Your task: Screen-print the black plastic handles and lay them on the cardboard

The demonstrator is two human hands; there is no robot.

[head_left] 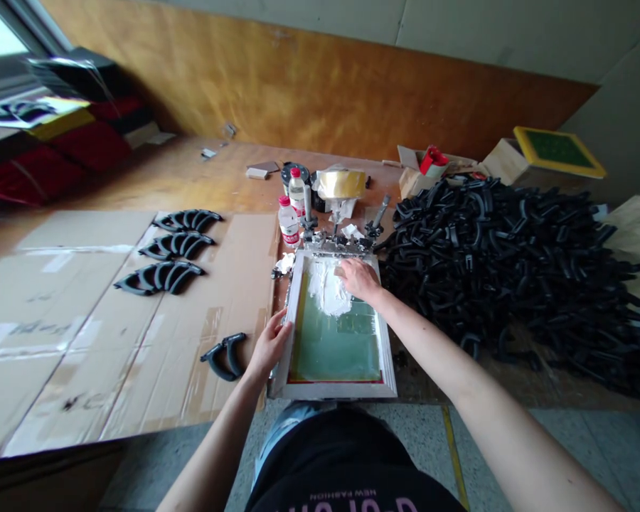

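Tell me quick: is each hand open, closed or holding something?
Left hand: loosely open, at the left side of the frame.
Right hand: curled, at the white paste; whether it holds anything cannot be told.

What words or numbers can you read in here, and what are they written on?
"NEW FASHION": on the black shirt, upside down in the picture.
Larger pink letters under it on the shirt: cut off by the picture's edge, so I can't read them.
Red label on the front plastic bottle: too small and blurred.
Dark marks on the cardboard: too blurred to tell if they are writing.
I can't make out any numbers.
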